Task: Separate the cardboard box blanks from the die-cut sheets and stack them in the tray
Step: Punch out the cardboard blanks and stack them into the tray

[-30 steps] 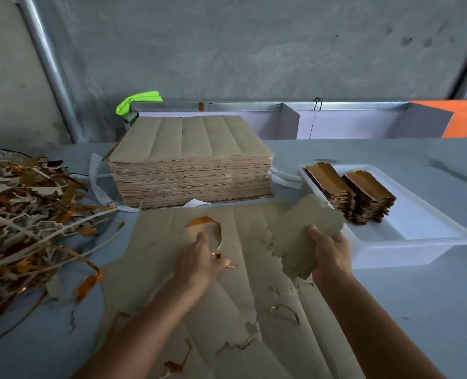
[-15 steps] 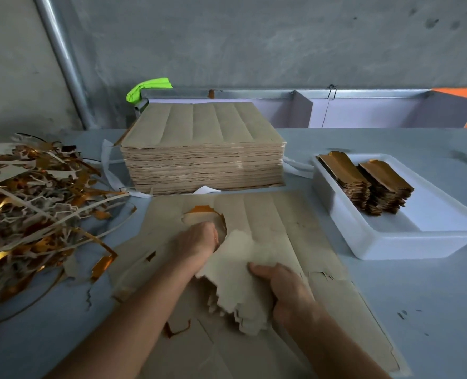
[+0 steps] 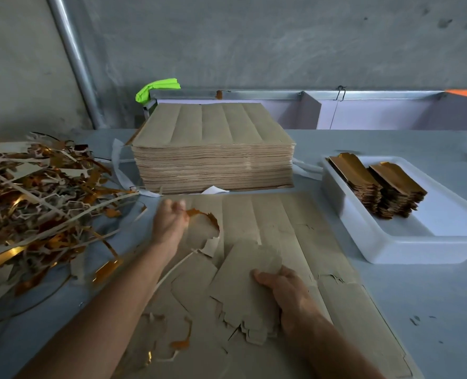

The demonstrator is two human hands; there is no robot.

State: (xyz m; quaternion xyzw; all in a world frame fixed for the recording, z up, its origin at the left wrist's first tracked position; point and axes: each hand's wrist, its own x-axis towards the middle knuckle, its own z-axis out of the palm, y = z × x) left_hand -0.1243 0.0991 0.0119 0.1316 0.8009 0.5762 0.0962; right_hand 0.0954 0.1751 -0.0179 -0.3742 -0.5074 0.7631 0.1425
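Brown cardboard box blanks (image 3: 243, 291), a small loose sheaf with ragged tab edges, lie in the near centre, held flat against the die-cut sheet (image 3: 295, 228) that is spread on the grey table (image 3: 418, 310). The right hand (image 3: 287, 294) grips the sheaf at its right edge, thumb on top and pointing left; the other fingers are hidden beneath. To the left and farther off, the left hand (image 3: 169, 222) is blurred; its fingers seem curled round a thin strip of gold-faced offcut (image 3: 202, 214) at the edge of a torn opening in the sheet, though the grip cannot be made out for certain.

By my reading, the step in hand is stripping: blanks are freed, waste is being pulled away. The next move calls for squaring the sheaf and carrying it right to the white plastic tray (image 3: 391, 250), where two stacks of gold-faced blanks (image 3: 377, 184) already stand, and setting it down without fanning.

Farther back stands a tall pile of uncut brown sheets (image 3: 213, 157). A tangle of gold and white trim scrap (image 3: 35, 192) heaps at the left.
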